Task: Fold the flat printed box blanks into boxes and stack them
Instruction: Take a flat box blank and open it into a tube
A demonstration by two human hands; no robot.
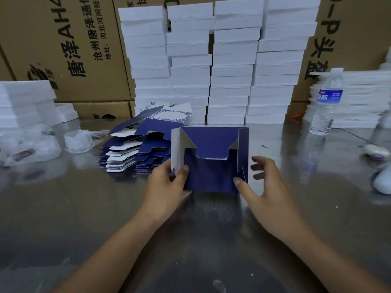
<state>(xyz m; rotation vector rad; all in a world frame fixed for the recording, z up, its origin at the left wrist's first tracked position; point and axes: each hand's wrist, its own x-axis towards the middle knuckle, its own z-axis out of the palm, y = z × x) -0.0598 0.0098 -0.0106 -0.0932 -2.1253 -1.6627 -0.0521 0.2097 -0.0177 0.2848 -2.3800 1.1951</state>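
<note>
A half-folded dark blue box (209, 166) stands on the steel table (105, 208) in the middle of the head view, its white-backed side flaps raised. My left hand (167, 182) grips its left edge, thumb on the blue front panel. My right hand (264, 182) is at its right side, thumb tip touching the lower right corner, fingers spread and apart from the flap. A fanned pile of flat blue-and-white printed blanks (135, 146) lies just left of the box.
Tall stacks of white boxes (211, 66) stand behind, in front of brown cartons (63, 49). More white stacks sit at far left (25, 102) and right (359, 98). A water bottle (326, 102) stands at right; crumpled plastic bags (78, 140) lie at left.
</note>
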